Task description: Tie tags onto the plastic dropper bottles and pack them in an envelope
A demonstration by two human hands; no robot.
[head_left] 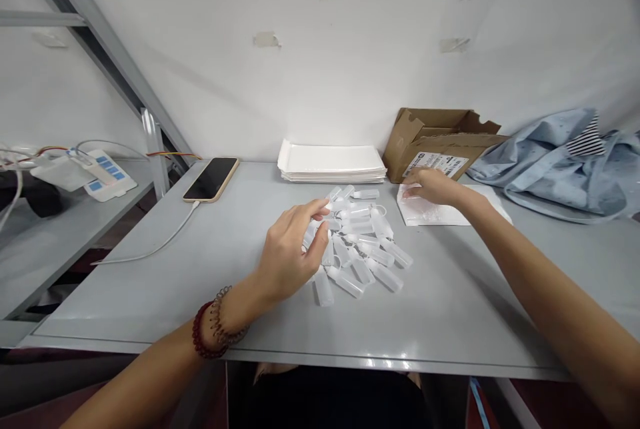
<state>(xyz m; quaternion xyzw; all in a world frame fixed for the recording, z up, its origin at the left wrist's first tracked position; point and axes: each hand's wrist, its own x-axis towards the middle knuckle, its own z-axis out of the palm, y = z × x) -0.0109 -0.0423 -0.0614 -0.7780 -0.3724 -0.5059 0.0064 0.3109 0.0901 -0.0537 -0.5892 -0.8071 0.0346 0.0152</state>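
Several small translucent plastic squeeze bottles (359, 267) lie in a loose pile on the grey table, some with thin loops at their caps. My left hand (295, 249) hovers at the pile's left side, thumb and fingers apart, with nothing visibly gripped. To the right of the pile, my right hand (431, 187) reaches down to a white paper or flat bag (473, 215). Its fingers are curled together at small clear pieces lying on the white surface. What the fingertips hold is too small to make out.
Behind the pile rests a stack of white trays (333, 162). An open cardboard box (440, 142) stands behind my right hand, beside blue cloth (555, 169). A phone (212, 179) with a white cable (150, 255) lies at left. A metal frame post (107, 49) rises farther left.
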